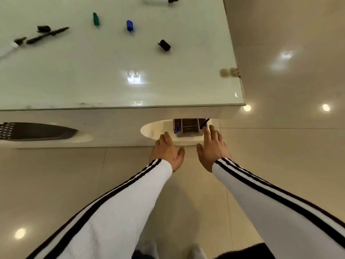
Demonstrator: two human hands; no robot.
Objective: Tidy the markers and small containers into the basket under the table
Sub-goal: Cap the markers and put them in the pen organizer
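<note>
Basket (188,128): we see it mid-frame, in the opening under the table (112,86).
Left hand (167,150): open, fingers straight, just left of the basket.
Right hand (212,146): open, fingertips at its right edge.
Blue cap (130,25): on the tabletop, upper frame.

No legible text or labels.

The head-worn camera looked steeply down, close over the glossy white glass-topped table (93,81) at twelve o'clock, beige tiled floor (196,202) at six.

White sleeves (119,202) black-striped, green cap (96,19), blue cap (130,25), seemingly brown basket (189,127)
</note>
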